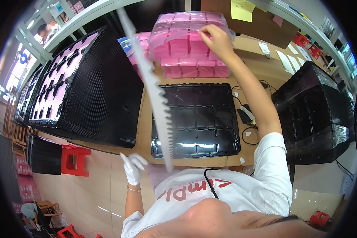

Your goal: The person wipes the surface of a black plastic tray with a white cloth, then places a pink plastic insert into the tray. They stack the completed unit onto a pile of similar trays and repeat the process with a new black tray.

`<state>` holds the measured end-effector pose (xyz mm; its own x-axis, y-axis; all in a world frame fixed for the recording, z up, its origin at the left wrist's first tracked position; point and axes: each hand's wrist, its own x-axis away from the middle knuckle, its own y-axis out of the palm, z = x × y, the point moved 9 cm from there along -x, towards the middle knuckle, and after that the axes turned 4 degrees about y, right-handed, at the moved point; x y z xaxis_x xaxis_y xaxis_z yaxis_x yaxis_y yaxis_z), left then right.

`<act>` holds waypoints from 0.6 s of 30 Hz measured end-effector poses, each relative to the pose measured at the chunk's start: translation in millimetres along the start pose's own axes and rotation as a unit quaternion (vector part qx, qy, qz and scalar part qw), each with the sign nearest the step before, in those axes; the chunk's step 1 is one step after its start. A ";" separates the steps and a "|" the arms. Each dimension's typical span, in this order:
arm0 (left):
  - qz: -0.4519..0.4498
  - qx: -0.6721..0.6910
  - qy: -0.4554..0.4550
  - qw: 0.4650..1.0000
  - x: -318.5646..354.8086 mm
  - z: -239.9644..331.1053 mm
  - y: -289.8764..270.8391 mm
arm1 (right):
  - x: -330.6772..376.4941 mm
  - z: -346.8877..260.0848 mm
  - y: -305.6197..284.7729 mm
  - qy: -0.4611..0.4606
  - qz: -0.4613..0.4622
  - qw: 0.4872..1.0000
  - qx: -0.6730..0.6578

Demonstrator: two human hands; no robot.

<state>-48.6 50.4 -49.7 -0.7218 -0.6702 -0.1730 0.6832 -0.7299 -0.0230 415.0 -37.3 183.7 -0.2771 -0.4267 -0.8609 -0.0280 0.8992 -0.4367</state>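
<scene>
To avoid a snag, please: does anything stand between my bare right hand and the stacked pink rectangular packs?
Only the clear plastic wrap over the upper pink packs, right at your bare right hand; nothing else visible.

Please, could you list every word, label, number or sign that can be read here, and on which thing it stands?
White shirt: large red lettering across the chest; wording not copied here.
Yellow note: dark marks, too small to read.
Round blue mark at far left: pale middle, no readable text.
Pink packs: no text I can make out.
</scene>
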 end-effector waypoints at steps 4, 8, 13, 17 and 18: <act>0.148 0.013 -0.014 0.989 -56.5 15.7 14.9 | 62.2 -57.7 -29.9 -0.087 -0.037 0.994 0.047; 0.080 0.265 -0.052 0.959 -152.4 28.3 75.0 | 104.5 -78.6 -63.5 0.000 0.022 0.995 0.095; 0.028 0.324 -0.090 0.941 -259.6 2.9 71.7 | 183.5 33.4 -29.7 0.532 0.089 0.777 -0.324; -0.066 0.190 -0.089 0.976 -285.8 -4.7 78.2 | 215.6 62.3 -15.2 0.559 0.024 0.719 -0.413; -0.053 0.099 -0.091 0.989 -274.9 -0.5 75.7 | 221.1 55.5 -25.1 0.553 0.027 0.730 -0.400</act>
<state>201.6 179.4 -4.4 -0.8090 -0.5879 0.0002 0.5798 -0.7977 0.1659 407.8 -159.6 -10.2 -0.8929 -0.4462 0.0598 -0.4172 0.8700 0.2626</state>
